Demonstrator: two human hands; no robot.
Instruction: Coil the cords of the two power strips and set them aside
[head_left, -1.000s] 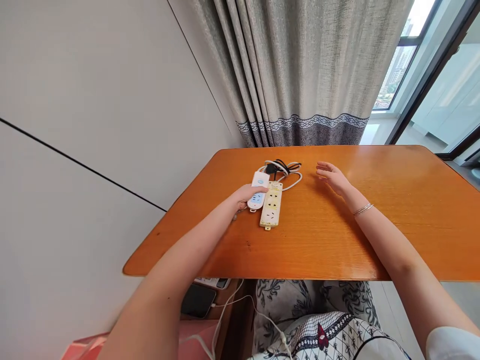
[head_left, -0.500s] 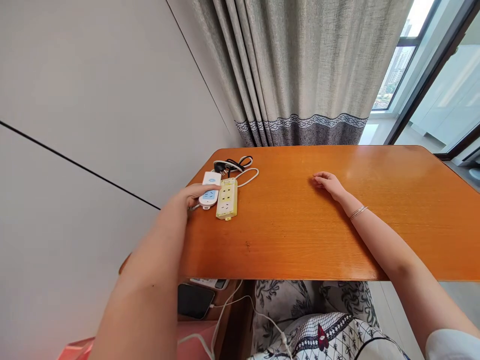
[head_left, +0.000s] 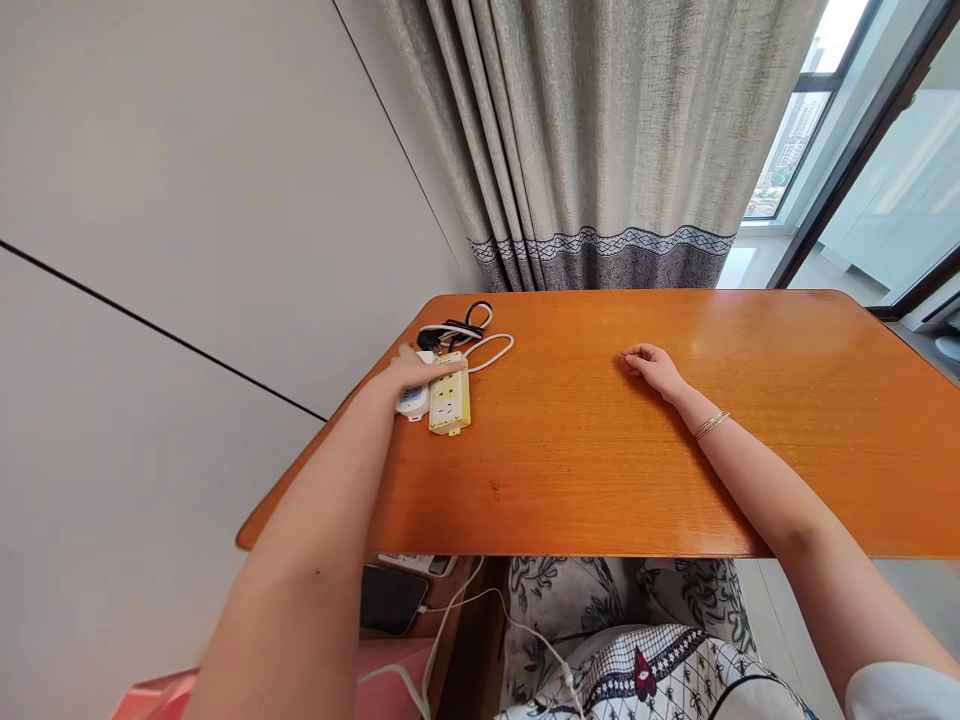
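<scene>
Two power strips lie side by side at the left of the wooden table. One is white with blue (head_left: 412, 403), the other white with yellow sides (head_left: 450, 408). My left hand (head_left: 416, 369) lies across the white-and-blue strip and covers its upper part. Its thumb stretches onto the yellow strip's upper end, and the other fingers spread away to the left, partly hidden. Bundled black and white cords with a black plug (head_left: 429, 340) lie just beyond the fingers. My right hand (head_left: 651, 366) rests on the tabletop, fingers curled together, with nothing visible in it.
The wooden table (head_left: 570, 450) meets a pale wall (head_left: 187, 200) on the left. A grey curtain (head_left: 615, 130) hangs behind it. Below the front edge, a dark phone (head_left: 391, 600) on a shelf has a white cable (head_left: 517, 620) plugged in.
My left hand has moved right and slightly up, so its thumb now reaches over the yellow strip. The cord bundle has shifted a little left. My right hand stays in place.
</scene>
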